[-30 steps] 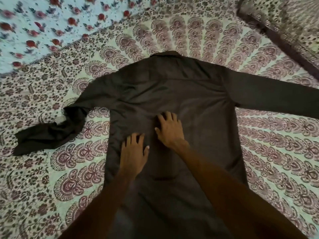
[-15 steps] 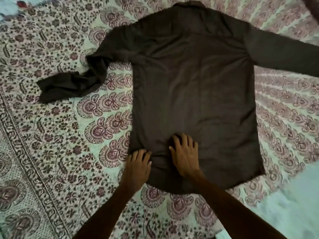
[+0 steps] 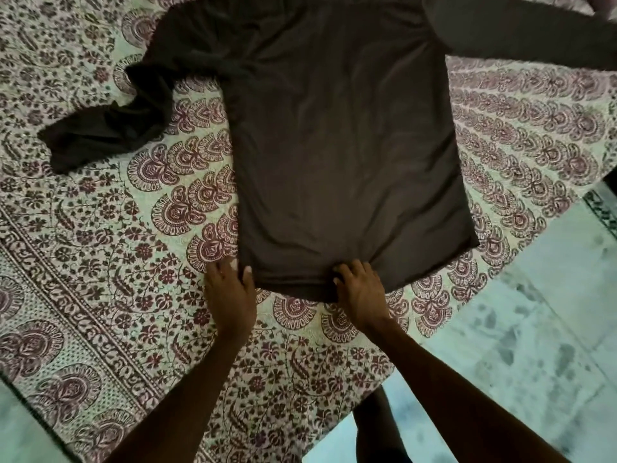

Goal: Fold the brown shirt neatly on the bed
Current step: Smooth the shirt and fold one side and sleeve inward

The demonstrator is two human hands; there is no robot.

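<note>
Both hands [image 3: 229,290] [image 3: 362,292] forward at shirt [image 3: 337,145] hem

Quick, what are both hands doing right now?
Left hand: open, fingertips touching the brown shirt at its hem corner.
Right hand: closed, fingers curled on the shirt's hem.

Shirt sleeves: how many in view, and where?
2. The crumpled sleeve lies on the bedsheet, left of the shirt body; the straight sleeve runs toward the upper right, its end cut off by the frame edge.
</note>
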